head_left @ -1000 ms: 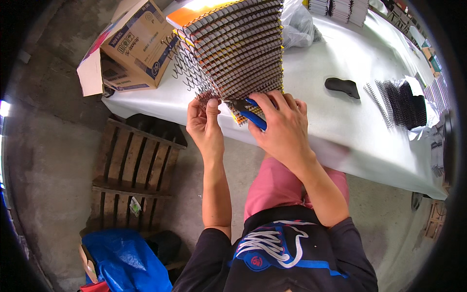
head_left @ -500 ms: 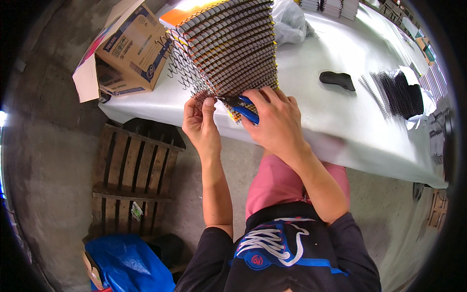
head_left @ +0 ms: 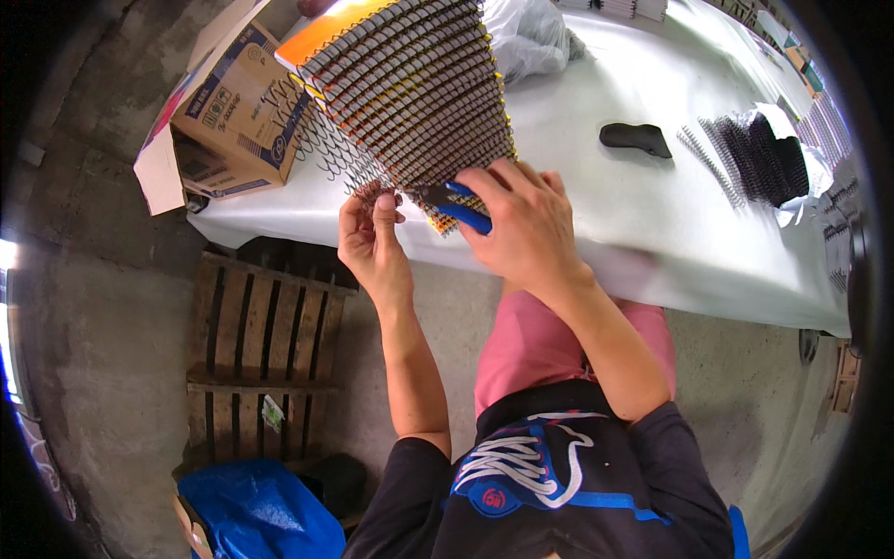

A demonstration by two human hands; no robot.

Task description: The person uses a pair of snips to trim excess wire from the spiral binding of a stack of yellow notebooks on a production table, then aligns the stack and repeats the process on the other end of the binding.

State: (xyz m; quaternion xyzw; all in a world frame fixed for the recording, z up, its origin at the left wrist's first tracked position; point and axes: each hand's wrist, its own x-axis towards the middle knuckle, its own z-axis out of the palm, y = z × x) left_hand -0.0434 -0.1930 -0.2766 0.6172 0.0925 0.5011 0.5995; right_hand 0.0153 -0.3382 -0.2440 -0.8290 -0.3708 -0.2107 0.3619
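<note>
A tall stack of spiral-bound notebooks (head_left: 410,98) with an orange cover leans at the near edge of the table, its coiled edge facing me. Loose spiral coil ends (head_left: 328,147) stick out from its left side. My right hand (head_left: 533,228) is closed around blue-handled pliers (head_left: 468,220), whose dark jaws point left at the stack's lower corner. At that same corner my left hand (head_left: 377,256) pinches the spiral coil ends between thumb and fingers. The exact contact of the jaws is too small to make out.
The table (head_left: 643,224) has a white cover. An open cardboard box (head_left: 237,121) stands left of the stack, and a clear plastic bag (head_left: 531,42) lies behind it. Rightward are a black pouch-like item (head_left: 635,140) and black coils (head_left: 759,163). A wooden pallet (head_left: 265,335) stands below left.
The pliers' jaws and my left hand's fingertips are slightly farther apart. My left hand has shifted a little left and down. The whole view has also moved slightly.
</note>
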